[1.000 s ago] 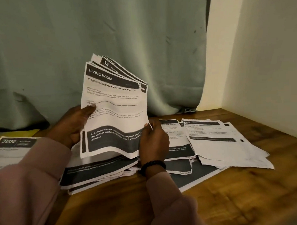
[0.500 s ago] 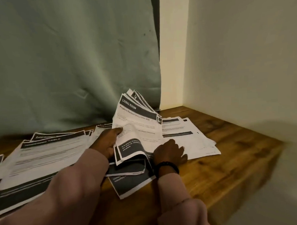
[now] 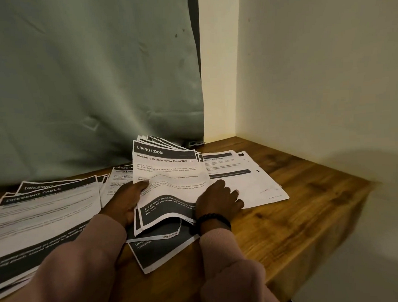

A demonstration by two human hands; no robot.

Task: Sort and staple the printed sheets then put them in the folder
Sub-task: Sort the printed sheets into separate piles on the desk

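Observation:
A fanned bundle of printed sheets (image 3: 171, 172), its front page headed "LIVING ROOM", stands tilted over the wooden table (image 3: 298, 203). My left hand (image 3: 125, 199) grips the bundle's left edge with the thumb on the front page. My right hand (image 3: 218, 200) holds the bundle's lower right edge, a black bead bracelet on its wrist. The bundle's bottom edge curls on loose sheets (image 3: 161, 246) lying under it. No stapler or folder is in view.
A pile headed "DRESSING TABLE" (image 3: 41, 214) covers the table's left side. More sheets (image 3: 247, 178) lie flat to the right of my hands. A green curtain (image 3: 88, 87) hangs behind, and a cream wall (image 3: 315, 77) closes the right. The table's right edge drops off.
The bundle came down from mid-air to rest its bottom edge on the loose sheets. The view swung right, showing the table's right edge and the pile on the left.

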